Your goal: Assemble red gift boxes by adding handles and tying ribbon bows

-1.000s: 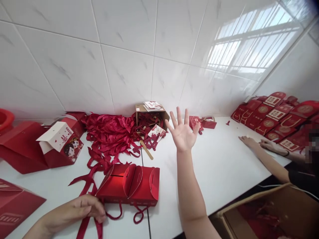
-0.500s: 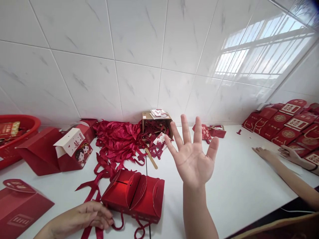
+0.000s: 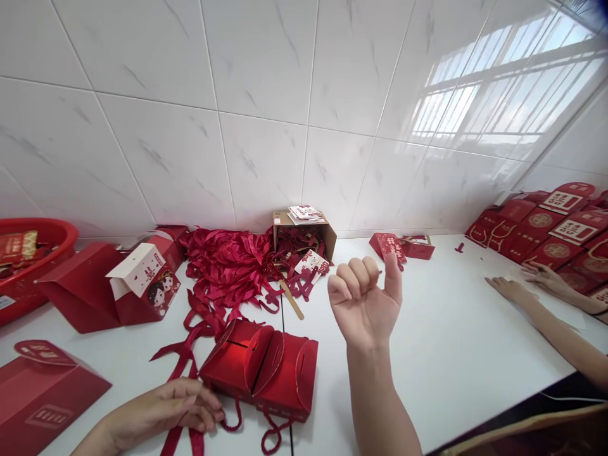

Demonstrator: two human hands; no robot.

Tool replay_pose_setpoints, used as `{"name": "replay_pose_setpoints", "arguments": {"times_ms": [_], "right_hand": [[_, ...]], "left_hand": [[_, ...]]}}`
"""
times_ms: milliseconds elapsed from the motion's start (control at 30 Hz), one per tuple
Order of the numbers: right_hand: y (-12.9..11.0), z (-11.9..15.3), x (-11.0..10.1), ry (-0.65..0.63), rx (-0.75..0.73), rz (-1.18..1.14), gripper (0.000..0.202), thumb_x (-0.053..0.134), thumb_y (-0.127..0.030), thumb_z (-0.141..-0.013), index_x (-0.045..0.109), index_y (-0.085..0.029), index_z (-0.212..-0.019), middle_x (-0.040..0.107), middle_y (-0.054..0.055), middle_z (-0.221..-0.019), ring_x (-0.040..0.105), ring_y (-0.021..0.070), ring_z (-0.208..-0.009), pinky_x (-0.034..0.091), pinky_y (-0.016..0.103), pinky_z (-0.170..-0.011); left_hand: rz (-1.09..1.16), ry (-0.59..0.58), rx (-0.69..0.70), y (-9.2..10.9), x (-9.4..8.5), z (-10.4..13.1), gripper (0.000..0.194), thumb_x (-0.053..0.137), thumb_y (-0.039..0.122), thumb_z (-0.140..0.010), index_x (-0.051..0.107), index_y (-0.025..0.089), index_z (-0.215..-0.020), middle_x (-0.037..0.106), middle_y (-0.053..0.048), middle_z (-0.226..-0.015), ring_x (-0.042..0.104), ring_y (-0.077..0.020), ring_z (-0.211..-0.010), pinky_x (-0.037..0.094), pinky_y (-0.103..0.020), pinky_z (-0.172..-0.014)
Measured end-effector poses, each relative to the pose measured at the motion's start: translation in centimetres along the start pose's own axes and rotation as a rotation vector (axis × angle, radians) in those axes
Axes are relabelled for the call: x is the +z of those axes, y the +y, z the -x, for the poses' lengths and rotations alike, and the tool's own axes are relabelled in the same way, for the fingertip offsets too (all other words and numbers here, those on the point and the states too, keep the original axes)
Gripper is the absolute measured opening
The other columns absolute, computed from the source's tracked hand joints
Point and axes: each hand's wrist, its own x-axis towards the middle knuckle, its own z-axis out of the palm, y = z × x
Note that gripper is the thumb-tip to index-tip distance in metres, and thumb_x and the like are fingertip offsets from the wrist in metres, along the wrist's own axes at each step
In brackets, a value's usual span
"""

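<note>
My right hand (image 3: 367, 310) is raised above the table, palm toward me. Its four fingers are curled in, the thumb sticks up, and nothing is in it. Low on the left, my left hand (image 3: 173, 408) rests over a strip of red ribbon (image 3: 175, 362), its fingers loosely bent and holding nothing that I can see. Those fingertips lie close to a twisted cord handle (image 3: 232, 423) of a red gift box (image 3: 261, 367). The box lies on its side, its slotted, rounded flaps facing up.
A heap of red ribbon (image 3: 228, 259) lies beside an open carton (image 3: 327, 237) of scraps, near a flat wooden stick (image 3: 292, 301). Folded boxes (image 3: 80, 288) and a red basket (image 3: 38, 294) stand left. At right, another person's hands (image 3: 513, 290) rest near stacked red boxes (image 3: 541, 228).
My right hand has gone from spread fingers to curled fingers with the thumb up. My left hand has stayed by the box. The view has shifted slightly.
</note>
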Motion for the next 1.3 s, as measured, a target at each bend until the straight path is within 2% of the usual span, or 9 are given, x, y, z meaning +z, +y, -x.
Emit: {"name": "replay_pose_setpoints", "arguments": {"times_ms": [167,367,867,967,1067,1100,1167,1233,1300], "right_hand": [[0.0,-0.8,-0.8,-0.018,0.076,-0.061,0.063,0.063,-0.025,-0.083,0.01,-0.017,-0.051,0.002,-0.01,-0.048,-0.002,0.0063,-0.041,0.005,0.023,-0.034],[0.6,-1.7,-1.4,0.035,0.138,-0.03,0.067,0.069,-0.009,-0.072,0.006,-0.017,-0.053,0.002,-0.011,-0.049,-0.004,0.0037,-0.039,-0.004,0.023,-0.034],[0.9,-2.7,-2.5,0.084,0.094,-0.03,0.065,0.07,-0.005,-0.069,0.008,-0.018,-0.053,0.003,-0.012,-0.049,-0.005,0.0027,-0.039,-0.002,0.019,-0.03],[1.3,-2.9,-2.8,0.077,0.062,-0.035,0.06,0.07,-0.006,-0.07,0.015,-0.018,-0.049,0.009,-0.013,-0.044,0.0,0.0024,-0.035,0.005,0.017,-0.028],[1.3,-2.6,-2.5,0.052,0.009,-0.058,0.05,0.072,-0.03,-0.075,0.031,-0.018,-0.047,0.028,-0.012,-0.04,0.022,0.0021,-0.032,0.025,0.014,-0.031],[1.3,-2.5,-2.2,0.024,0.008,-0.067,0.042,0.069,-0.044,-0.075,0.043,-0.019,-0.052,0.044,-0.009,-0.046,0.039,0.0036,-0.038,0.037,0.015,-0.038],[1.0,-2.0,-1.6,-0.064,0.036,-0.077,0.04,0.056,-0.065,-0.075,0.064,-0.027,-0.083,0.068,-0.001,-0.089,0.065,0.0143,-0.08,0.055,0.031,-0.067],[0.8,-1.6,-1.1,-0.15,0.078,-0.069,0.058,0.044,-0.073,-0.076,0.054,-0.038,-0.121,0.052,-0.001,-0.137,0.05,0.0273,-0.123,0.044,0.056,-0.092],[0.7,-1.4,-0.8,-0.187,0.091,-0.059,0.063,0.038,-0.073,-0.078,0.042,-0.044,-0.133,0.032,-0.004,-0.152,0.032,0.0328,-0.137,0.028,0.069,-0.099]], "left_hand": [[0.044,0.034,-0.008,0.0,0.1,0.0,0.037,0.063,0.044,-0.084,0.072,0.015,-0.104,0.069,-0.016,-0.109,0.066,-0.0265,-0.095,0.048,-0.032,-0.086],[0.061,0.031,-0.016,0.0,0.1,-0.1,0.036,0.063,0.043,-0.084,0.071,0.014,-0.105,0.068,-0.017,-0.111,0.066,-0.0258,-0.097,0.048,-0.032,-0.087],[0.086,0.044,0.005,-0.2,0.3,0.0,0.036,0.062,0.044,-0.085,0.072,0.014,-0.102,0.071,-0.014,-0.099,0.065,-0.0234,-0.092,0.048,-0.031,-0.085],[0.091,0.065,-0.009,-0.1,0.4,0.0,0.036,0.063,0.044,-0.084,0.072,0.014,-0.1,0.071,-0.014,-0.098,0.065,-0.0237,-0.092,0.049,-0.031,-0.085],[0.098,0.104,-0.026,-0.2,0.5,0.0,0.034,0.059,0.043,-0.087,0.073,0.014,-0.096,0.071,-0.013,-0.094,0.066,-0.0232,-0.09,0.049,-0.03,-0.083],[0.1,0.111,-0.029,-0.2,0.5,0.0,0.034,0.057,0.043,-0.088,0.073,0.014,-0.096,0.072,-0.013,-0.094,0.066,-0.0231,-0.089,0.049,-0.031,-0.083],[0.103,0.115,-0.032,-0.2,0.6,0.1,0.034,0.057,0.043,-0.089,0.073,0.014,-0.095,0.072,-0.013,-0.093,0.066,-0.0228,-0.088,0.049,-0.031,-0.083],[0.106,0.113,-0.033,-0.1,0.7,0.1,0.034,0.058,0.043,-0.088,0.073,0.014,-0.095,0.072,-0.013,-0.093,0.066,-0.0229,-0.088,0.049,-0.031,-0.084],[0.108,0.109,-0.031,0.1,0.8,0.0,0.034,0.06,0.043,-0.086,0.073,0.013,-0.096,0.072,-0.013,-0.094,0.066,-0.023,-0.089,0.049,-0.032,-0.084]]}}
